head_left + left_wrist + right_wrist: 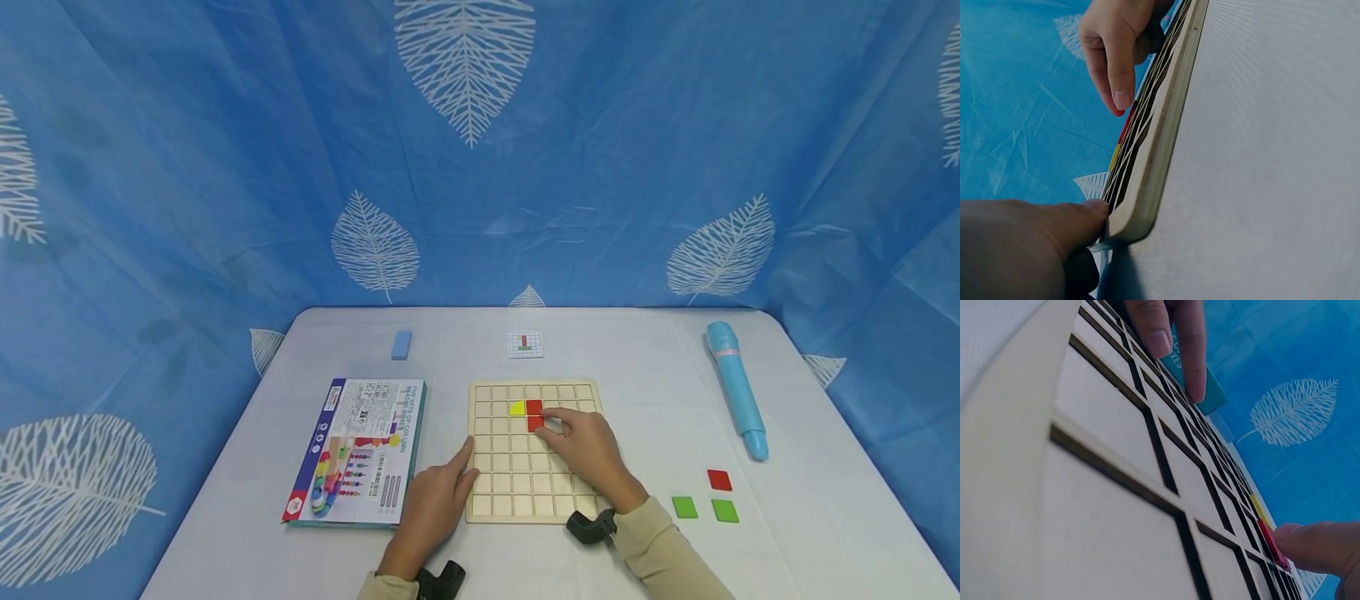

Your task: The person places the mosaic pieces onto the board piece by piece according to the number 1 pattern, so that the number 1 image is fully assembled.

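Where the wooden grid board [534,450] lies flat at the middle of the white desk [645,392], two red tiles [534,414] sit in its cells near the far edge, one behind the other, with a yellow tile [517,408] touching the left side of the farther one. The right hand [588,450] rests on the board, its fingers [553,414] stretched toward the red tiles; one fingertip presses against the edge of the nearer red tile — the right wrist view shows it touching — and nothing is pinched or gripped. The left hand [435,500] lies at the board's left edge, fingers loosely extended, the thumb tip [1094,209] against the board's rim, holding nothing.

Just left of that hand lies a colourful game box [356,450], flat on the desk, printed side up. Beyond the board, near the far edge of the desk, sits a small pattern card [525,344] with a grid and red and green marks. A light blue block [402,344] lies farther left. On the right, well apart from the board, a blue pen-shaped device [735,387] lies lengthwise. Nearer the person on that side are three loose tiles — a spare red tile [718,479] and two green tiles [705,508] side by side. A blue curtain with white leaves [465,167] hangs behind the desk.
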Demonstrator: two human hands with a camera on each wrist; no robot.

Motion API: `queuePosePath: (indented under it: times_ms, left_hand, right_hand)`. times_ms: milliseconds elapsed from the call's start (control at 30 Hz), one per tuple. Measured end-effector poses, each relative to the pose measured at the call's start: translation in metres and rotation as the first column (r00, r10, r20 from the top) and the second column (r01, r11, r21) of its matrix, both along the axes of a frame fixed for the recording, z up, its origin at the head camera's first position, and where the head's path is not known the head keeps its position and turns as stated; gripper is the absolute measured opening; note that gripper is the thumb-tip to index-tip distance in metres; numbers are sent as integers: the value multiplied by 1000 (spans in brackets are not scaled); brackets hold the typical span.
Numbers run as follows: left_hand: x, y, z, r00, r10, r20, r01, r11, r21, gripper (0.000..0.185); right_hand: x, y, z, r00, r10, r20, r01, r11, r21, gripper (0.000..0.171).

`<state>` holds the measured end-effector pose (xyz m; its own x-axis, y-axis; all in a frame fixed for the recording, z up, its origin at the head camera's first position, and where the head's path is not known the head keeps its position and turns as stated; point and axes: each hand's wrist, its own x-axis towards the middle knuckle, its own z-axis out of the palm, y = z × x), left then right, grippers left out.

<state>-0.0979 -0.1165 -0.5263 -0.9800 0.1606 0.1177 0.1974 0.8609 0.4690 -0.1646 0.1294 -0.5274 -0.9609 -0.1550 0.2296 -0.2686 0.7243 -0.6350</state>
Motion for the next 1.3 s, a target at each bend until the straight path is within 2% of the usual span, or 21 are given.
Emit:
queuePosePath:
  times_ms: [267,667,967,1200,1300]
  left_hand:
    - [-1,1,2,1000,-12,16,12,1000,2,52]
    - [-1,1,4,1000,-6,3,6,1000,-19,51]
    - [-1,0,4,1000,-8,-17,8,1000,-17,50]
    - [2,0,4,1000,-1,4,1,1000,-23,50]
    - [2,1,4,1000,0,-1,0,1000,-20,50]
  right_hand:
    - [3,4,9,1000,-7,12,8,999,-44,29]
    - [10,25,21,999,-10,-50,7,998,-57,27]
    - [29,66,25,994,-83,-73,85,996,19,28]
    - [45,107,29,978,-119,-170,131,989,64,27]
    - [52,121,30,971,-168,-170,182,981,70,27]
